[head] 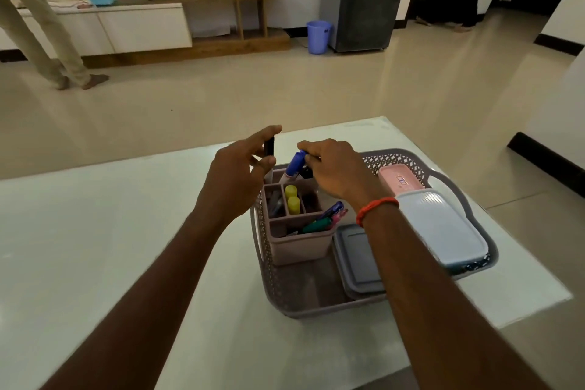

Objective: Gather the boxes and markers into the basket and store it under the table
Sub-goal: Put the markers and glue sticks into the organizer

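Left forearm (152, 266) and right forearm (427, 282): bare all the way to the frame edge. Right wrist carries a thin orange-red thread band (375, 208), sitting just behind the right hand (335, 169). Left hand (235, 176) bare, likewise its wrist.

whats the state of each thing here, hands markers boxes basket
left hand, pinching an upright black marker
right hand, gripping a tilted blue-capped marker
organizer, upright in the basket
yellow markers, capped, standing in the organizer
pink box, lid shut, in the basket
light blue box, lid on, resting on the basket rim
grey box, lid on, flat in the basket
basket, on the table, not under it
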